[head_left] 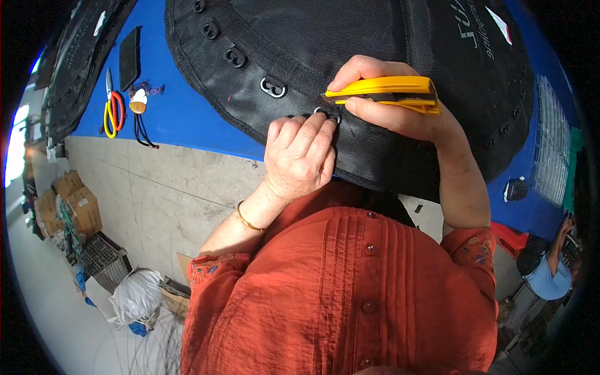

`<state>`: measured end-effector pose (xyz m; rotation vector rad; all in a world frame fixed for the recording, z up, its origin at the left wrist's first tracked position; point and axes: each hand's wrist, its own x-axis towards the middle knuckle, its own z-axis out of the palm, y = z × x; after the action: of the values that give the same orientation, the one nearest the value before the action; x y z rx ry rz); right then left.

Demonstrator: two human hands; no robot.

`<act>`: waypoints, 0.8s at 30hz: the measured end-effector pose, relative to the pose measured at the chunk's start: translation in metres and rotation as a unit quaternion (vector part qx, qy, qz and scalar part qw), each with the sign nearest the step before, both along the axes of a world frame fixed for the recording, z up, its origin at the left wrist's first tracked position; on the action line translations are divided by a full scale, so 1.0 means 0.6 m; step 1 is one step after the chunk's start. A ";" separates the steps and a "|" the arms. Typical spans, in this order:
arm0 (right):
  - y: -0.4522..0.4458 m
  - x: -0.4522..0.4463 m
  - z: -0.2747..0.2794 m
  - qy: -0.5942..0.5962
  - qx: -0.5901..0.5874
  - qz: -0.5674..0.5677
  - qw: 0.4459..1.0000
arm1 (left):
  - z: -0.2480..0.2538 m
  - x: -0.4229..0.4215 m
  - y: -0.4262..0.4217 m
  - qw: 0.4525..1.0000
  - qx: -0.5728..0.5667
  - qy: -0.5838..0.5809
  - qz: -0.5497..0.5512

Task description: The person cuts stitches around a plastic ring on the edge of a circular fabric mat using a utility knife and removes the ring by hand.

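Observation:
A large round black fabric mat [325, 44] has metal rings in webbing loops along its edge. My left hand [297, 156] is closed, its bent fingers pressed on the mat's edge at a metal ring [322, 112]. Just above it, my right hand [400, 103] grips a pliers-like tool with yellow handles [387, 87]. The tool's dark tip is beside that ring's webbing; whether it touches is unclear. Another bare metal ring [273, 87] sits in its loop to the left.
On the blue table [181, 119] lie red-and-yellow scissors [114, 111], a black phone-like slab [129, 58] and a small whitish-and-orange item [138, 100]. Another black mat [81, 69] lies far left. Cardboard boxes [81, 206] and a white sack [139, 294] stand on the floor. A person [550, 275] is at right.

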<state>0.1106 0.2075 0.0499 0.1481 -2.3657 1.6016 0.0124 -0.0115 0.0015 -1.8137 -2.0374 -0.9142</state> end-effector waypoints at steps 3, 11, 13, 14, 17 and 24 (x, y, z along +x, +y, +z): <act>-0.001 0.000 0.001 -0.004 -0.003 0.002 1.000 | 0.000 0.000 0.000 1.000 0.000 -0.001 0.001; 0.007 0.004 0.012 -0.045 0.018 0.023 0.999 | -0.001 0.000 0.000 1.000 0.001 0.000 0.000; 0.008 0.004 0.014 -0.049 0.010 0.025 0.998 | 0.000 0.000 0.000 1.000 0.001 0.000 0.001; 0.008 0.004 0.014 -0.049 0.010 0.025 0.998 | 0.000 0.000 0.000 1.000 0.001 0.001 0.001; 0.008 0.005 0.012 -0.048 0.004 0.022 0.999 | 0.000 0.000 0.000 1.000 0.001 -0.003 -0.001; 0.008 0.008 0.019 -0.068 -0.002 0.018 0.998 | 0.000 0.000 0.001 1.000 0.002 -0.003 -0.002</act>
<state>0.1151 0.2123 0.0611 0.0829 -2.4751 1.6819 0.0125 -0.0108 0.0018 -1.8160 -2.0336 -0.9253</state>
